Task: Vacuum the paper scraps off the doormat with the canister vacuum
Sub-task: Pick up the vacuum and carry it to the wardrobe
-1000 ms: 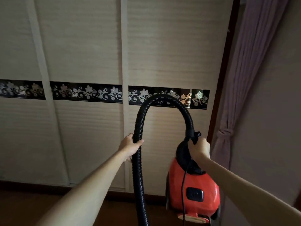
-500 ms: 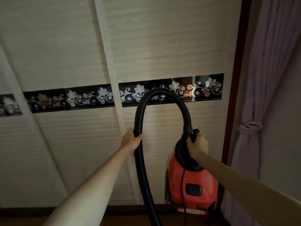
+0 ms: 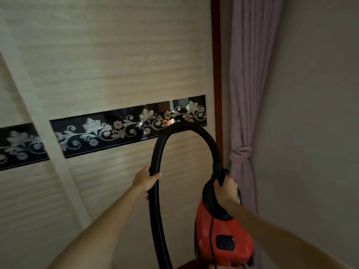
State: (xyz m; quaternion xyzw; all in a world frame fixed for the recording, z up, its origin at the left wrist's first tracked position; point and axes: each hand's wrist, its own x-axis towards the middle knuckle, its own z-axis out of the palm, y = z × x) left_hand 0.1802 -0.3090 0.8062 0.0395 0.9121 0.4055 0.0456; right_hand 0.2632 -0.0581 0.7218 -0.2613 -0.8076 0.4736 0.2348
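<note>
The left hand (image 3: 148, 181) is wrapped round the black hose (image 3: 157, 150) and the right hand (image 3: 226, 189) is closed on the top of the red canister vacuum (image 3: 233, 228), seen at lower right before patterned wardrobe doors (image 3: 116, 65) beside a tied curtain (image 3: 250, 94)

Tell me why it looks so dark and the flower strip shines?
Head view: the room is dimly lit, so the red vacuum looks shadowy; the glossy flower strip reflects a small bright spot near the top of the hose; the wardrobe panels look tilted.
</note>
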